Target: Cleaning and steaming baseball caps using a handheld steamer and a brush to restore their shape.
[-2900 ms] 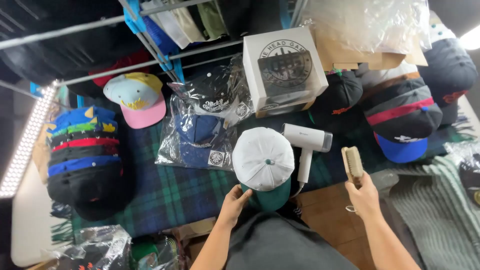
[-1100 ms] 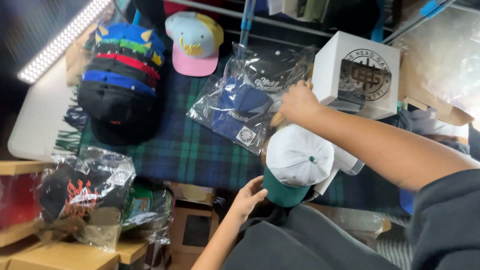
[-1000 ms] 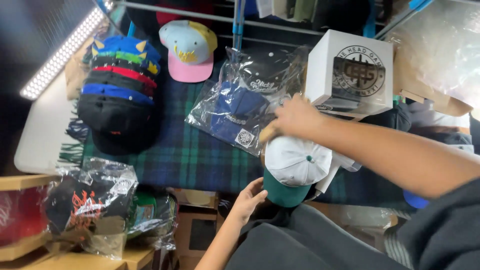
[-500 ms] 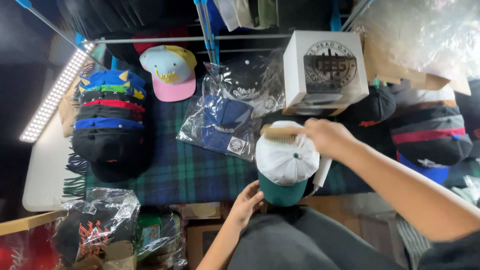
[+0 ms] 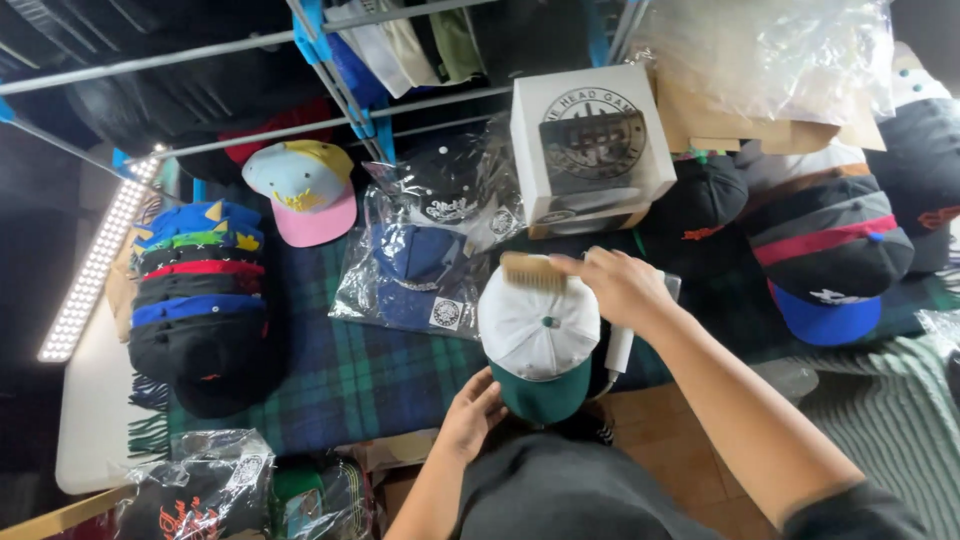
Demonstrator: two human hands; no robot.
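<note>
Head view, looking straight down: the right hand is closed around a small wooden brush, whose bristle side rests on the far edge of a white cap with a green brim. The fingers cover the brush's handle end, so only its left part shows. The left hand cups the cap's brim from below; its fingertips are tucked under the brim and hard to see, though the hand clearly holds the cap. The cap sits over the near edge of a dark plaid cloth, just beside bagged caps in clear plastic (their details blur behind the glare). A white handheld device is mostly hidden behind the cap and right wrist. Beyond stand a white box, a stack of dark caps at left and a pink-brimmed cap.
</note>
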